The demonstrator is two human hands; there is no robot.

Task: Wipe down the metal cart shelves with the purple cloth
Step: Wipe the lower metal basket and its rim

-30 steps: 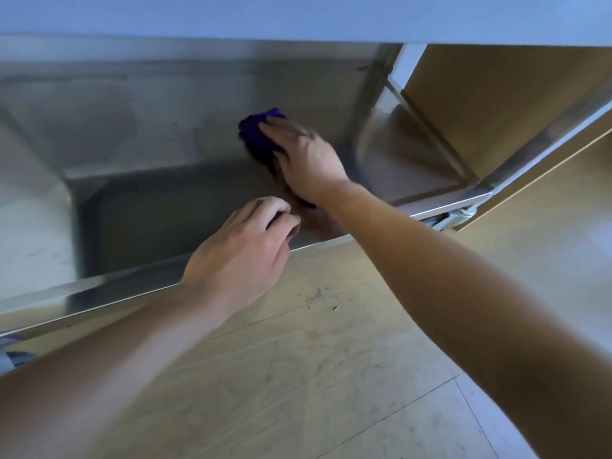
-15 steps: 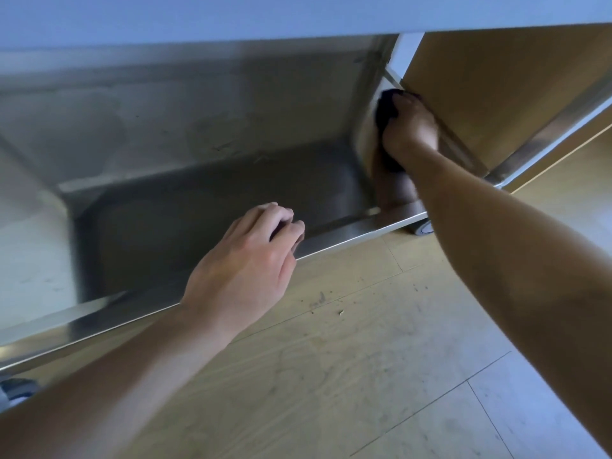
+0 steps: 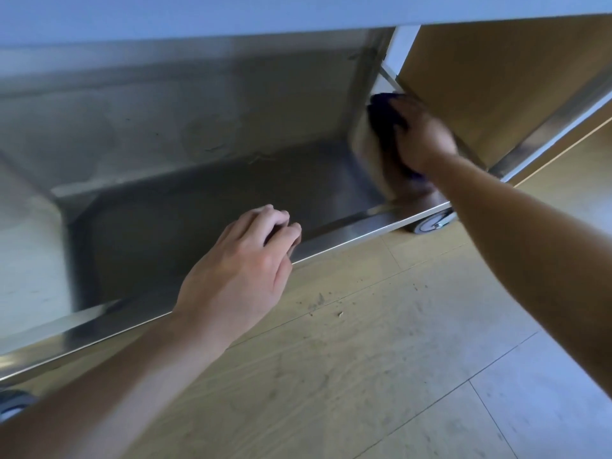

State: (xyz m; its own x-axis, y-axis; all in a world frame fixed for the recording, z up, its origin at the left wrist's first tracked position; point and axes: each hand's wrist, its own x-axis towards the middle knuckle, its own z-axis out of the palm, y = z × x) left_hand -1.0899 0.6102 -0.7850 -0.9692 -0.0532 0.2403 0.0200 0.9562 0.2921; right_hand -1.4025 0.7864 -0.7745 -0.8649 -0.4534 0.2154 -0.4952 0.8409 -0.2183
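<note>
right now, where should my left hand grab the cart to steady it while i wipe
I'd take the bottom shelf's front lip from above, fingers hooked over it. It is a long, straight raised edge right by the left hand, clear of the purple cloth at the right end.

1. Purple cloth [image 3: 384, 124]: mostly covered by the right hand [image 3: 420, 134] holding it; only a dark, blurred margin shows.
2. Left hand [image 3: 245, 266]: fingertips curl out of sight at the shelf lip [image 3: 347, 233]; contact cannot be determined.
3. Right caster [image 3: 430, 223]: upper part hidden behind the lip.
4. Left caster [image 3: 13, 402]: cut off by the picture's left edge.
5. Forearms: both cut off by the picture's edges.
</note>
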